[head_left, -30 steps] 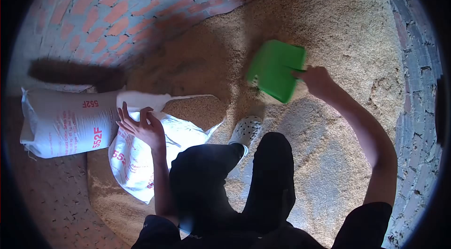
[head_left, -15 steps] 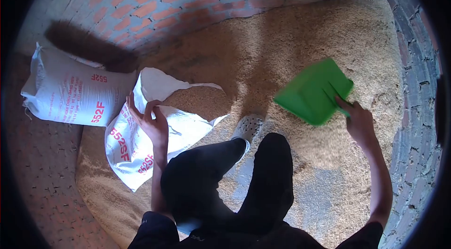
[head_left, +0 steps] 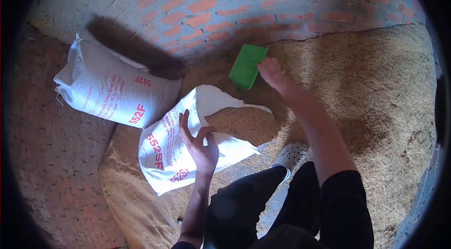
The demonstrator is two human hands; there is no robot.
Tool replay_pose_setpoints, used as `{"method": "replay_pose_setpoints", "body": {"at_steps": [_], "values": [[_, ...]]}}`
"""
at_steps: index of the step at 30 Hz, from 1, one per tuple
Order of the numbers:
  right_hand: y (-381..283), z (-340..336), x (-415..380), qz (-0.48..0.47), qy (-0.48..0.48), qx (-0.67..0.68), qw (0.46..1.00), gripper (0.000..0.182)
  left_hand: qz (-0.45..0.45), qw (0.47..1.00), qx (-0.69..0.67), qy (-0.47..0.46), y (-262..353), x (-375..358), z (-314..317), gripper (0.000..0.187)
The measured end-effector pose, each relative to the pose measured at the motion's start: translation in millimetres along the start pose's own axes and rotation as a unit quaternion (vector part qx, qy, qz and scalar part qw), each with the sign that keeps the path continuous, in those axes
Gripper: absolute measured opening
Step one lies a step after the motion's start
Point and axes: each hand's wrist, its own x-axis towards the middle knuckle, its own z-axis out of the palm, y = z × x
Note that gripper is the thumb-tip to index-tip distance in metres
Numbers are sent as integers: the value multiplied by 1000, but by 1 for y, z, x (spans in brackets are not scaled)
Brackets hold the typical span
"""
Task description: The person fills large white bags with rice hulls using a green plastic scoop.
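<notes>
My right hand (head_left: 272, 71) grips the short handle of a green plastic dustpan (head_left: 249, 63), which is up beyond the open sack, near the brick wall. Whether grain lies in the dustpan I cannot make out. A white woven sack (head_left: 164, 155) with red print leans in front of me, its mouth turned to the right, brown grain (head_left: 244, 124) filling the opening. At the near edge of that mouth, my left hand (head_left: 202, 148) pinches the rim between thumb and forefinger, the other fingers stretched out.
A full, tied white sack (head_left: 112, 84) rests against the open one on the left. Loose grain (head_left: 366, 75) is heaped along the brick wall (head_left: 211, 0) and right side. My foot in a white clog (head_left: 291, 155) stands just below the sack's mouth.
My right hand has swung the dustpan from the grain on the right to beyond the sack's mouth. The left hand keeps its hold on the rim, while the whole view has shifted.
</notes>
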Motion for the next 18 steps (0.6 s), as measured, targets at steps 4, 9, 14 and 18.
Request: {"method": "replay_pose_setpoints", "body": {"at_steps": [4,9,14,18], "values": [[51,-41,-35,23,5,-32,999,12,2,1000,4,-2,-5,-5,-5,15],[105,-102,-84,102,-146,-78,981,22,-4,1000,-12,9,-8,-13,-7,15],[161,-171,-157,225,-319,-109,914,40,2,1000,-17,13,-1,-15,-12,13],[151,-234,-239,235,-331,-95,909,47,15,1000,-18,13,0,-17,-15,13]]}}
